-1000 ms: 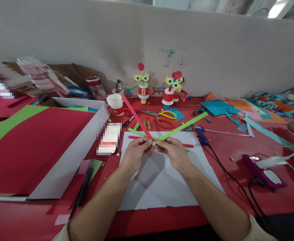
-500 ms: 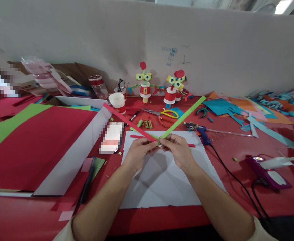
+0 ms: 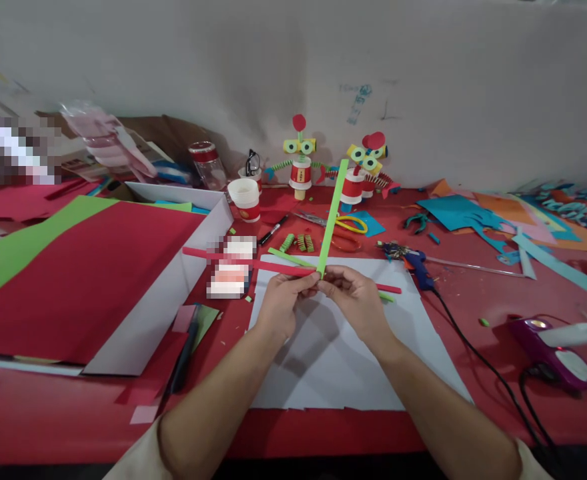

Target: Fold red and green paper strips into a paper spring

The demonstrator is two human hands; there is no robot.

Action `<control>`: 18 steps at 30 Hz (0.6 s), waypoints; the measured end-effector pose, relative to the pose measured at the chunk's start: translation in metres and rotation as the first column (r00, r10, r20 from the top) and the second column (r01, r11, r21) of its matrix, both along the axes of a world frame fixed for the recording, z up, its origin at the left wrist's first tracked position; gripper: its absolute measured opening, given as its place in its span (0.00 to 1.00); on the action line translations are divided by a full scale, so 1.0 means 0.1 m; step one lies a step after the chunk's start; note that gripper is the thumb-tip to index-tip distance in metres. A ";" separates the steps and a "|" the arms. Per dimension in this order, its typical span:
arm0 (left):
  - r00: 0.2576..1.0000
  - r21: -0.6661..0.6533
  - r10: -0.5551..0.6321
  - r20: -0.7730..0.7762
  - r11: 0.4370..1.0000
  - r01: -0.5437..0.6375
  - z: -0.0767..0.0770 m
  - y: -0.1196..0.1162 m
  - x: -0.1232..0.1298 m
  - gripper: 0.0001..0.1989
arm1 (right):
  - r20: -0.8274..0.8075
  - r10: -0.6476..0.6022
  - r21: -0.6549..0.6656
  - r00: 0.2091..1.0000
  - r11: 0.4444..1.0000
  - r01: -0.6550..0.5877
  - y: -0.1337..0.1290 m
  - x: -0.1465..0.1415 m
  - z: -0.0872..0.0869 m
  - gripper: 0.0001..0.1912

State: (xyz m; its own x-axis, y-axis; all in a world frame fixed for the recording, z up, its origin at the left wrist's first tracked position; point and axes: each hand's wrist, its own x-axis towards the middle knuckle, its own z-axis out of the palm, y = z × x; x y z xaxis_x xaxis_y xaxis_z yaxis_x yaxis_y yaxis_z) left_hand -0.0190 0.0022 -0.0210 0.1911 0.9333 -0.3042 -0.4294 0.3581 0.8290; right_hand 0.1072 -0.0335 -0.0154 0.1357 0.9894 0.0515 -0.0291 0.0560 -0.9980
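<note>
Above a white sheet (image 3: 338, 360), my two hands meet at the joined ends of a red paper strip (image 3: 283, 268) and a green paper strip (image 3: 334, 213). My left hand (image 3: 286, 300) pinches the crossing from the left, where the red strip runs out leftward. From the right, my right hand (image 3: 356, 300) pinches the same spot, with the green strip standing up and away. The small fold between the fingertips is mostly hidden. Another red strip (image 3: 389, 289) and a green strip (image 3: 286, 256) lie on the sheet behind the hands.
Several folded paper springs (image 3: 303, 243), scissors (image 3: 351, 225) and a marker (image 3: 273, 230) lie beyond the sheet. Paper-cup robots (image 3: 301, 172) stand by the wall. Right are a glue gun (image 3: 418, 267) with its cable and a purple power socket (image 3: 556, 353); left, a white box (image 3: 173, 293) holding coloured paper.
The green strip has swung from pointing right to nearly upright. The red strip has dropped from a slant to almost level on the left. Both hands stay pinched at the crossing.
</note>
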 end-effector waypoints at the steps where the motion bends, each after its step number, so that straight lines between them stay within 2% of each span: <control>1: 1.000 -0.027 0.003 0.005 1.000 -0.003 0.01 0.00 0.00 0.08 | 0.037 -0.026 0.039 0.999 0.999 0.025 -0.01 -0.01 -0.01 0.12; 5: 1.000 -0.103 -0.009 0.016 0.995 0.010 0.04 -0.01 0.00 0.08 | 0.178 -0.121 0.177 0.977 0.980 0.089 -0.03 -0.01 -0.03 0.08; 8: 0.999 -0.109 -0.017 0.042 0.994 0.022 0.05 -0.03 0.00 0.08 | 0.193 -0.136 0.194 0.972 0.976 0.099 -0.03 -0.01 -0.04 0.07; 13: 1.000 -0.094 0.023 0.019 0.995 -0.021 0.06 -0.05 0.04 0.09 | 0.088 -0.155 0.140 0.984 0.980 0.142 0.00 -0.02 -0.06 0.07; 18: 0.997 -0.049 0.051 0.060 0.998 -0.048 0.06 -0.06 0.08 0.10 | -0.051 -0.147 -0.026 0.988 0.989 0.146 0.01 -0.03 0.00 0.09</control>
State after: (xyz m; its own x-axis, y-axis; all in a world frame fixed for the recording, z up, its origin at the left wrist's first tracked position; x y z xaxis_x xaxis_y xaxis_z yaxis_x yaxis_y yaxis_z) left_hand -0.0115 -0.0038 -0.0153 0.1649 0.9268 -0.3374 -0.4972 0.3735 0.7831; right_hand 0.1046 -0.0327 -0.0154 0.2812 0.9595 0.0187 -0.0743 0.0412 -0.9964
